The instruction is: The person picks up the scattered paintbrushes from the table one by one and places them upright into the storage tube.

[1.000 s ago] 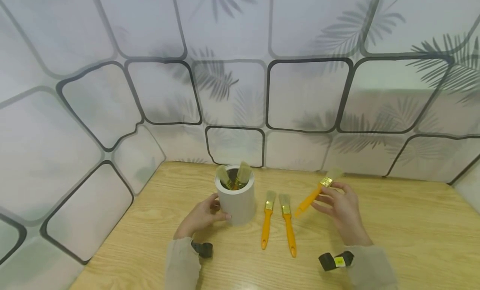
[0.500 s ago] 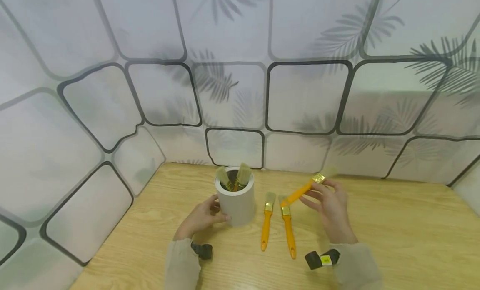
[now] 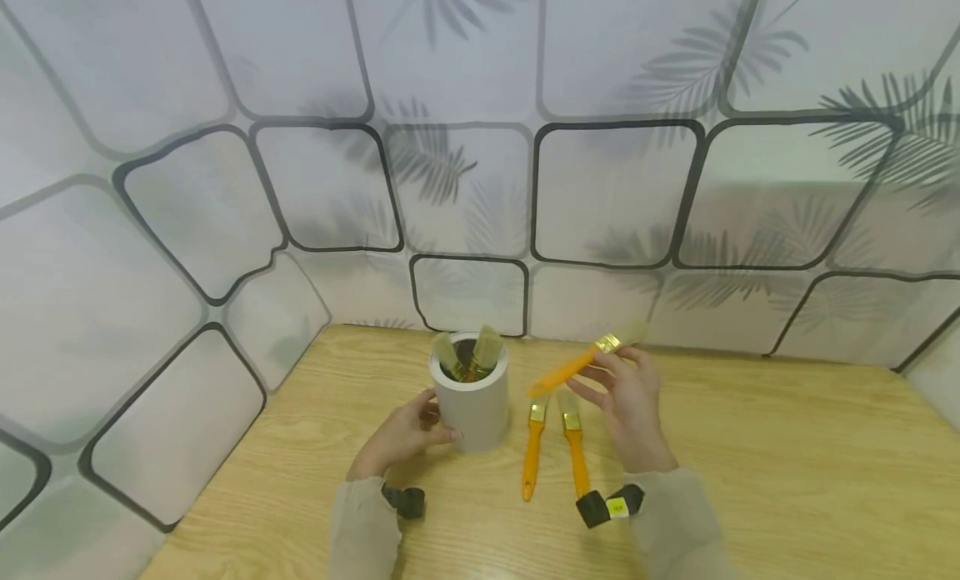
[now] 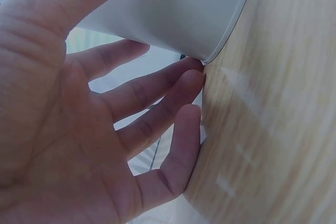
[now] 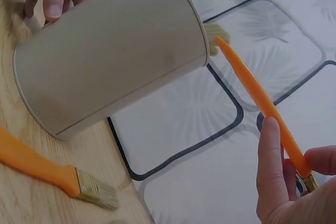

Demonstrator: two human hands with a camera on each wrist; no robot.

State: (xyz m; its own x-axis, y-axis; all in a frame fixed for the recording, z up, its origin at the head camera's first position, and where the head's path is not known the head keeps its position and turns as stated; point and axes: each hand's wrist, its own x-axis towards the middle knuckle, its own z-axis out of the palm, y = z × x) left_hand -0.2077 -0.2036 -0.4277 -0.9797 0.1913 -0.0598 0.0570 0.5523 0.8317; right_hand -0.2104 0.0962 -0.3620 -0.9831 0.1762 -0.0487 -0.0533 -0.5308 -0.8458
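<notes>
Paintbrush aloft: bristles head view only

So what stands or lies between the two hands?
In the head view, between the left hand and right hand come the pot, then two brushes lying side by side; the held brush juts above them.

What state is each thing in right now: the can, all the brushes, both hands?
Can: upright on the table, open-topped.
Two brushes in the can: bristles up, leaning apart.
Table brush nearer the can: lying flat, bristles toward the wall.
Other table brush: lying the same way.
Held brush: raised, handle end toward the can.
Left hand: holding the can's side.
Right hand: pinching the held brush.
</notes>
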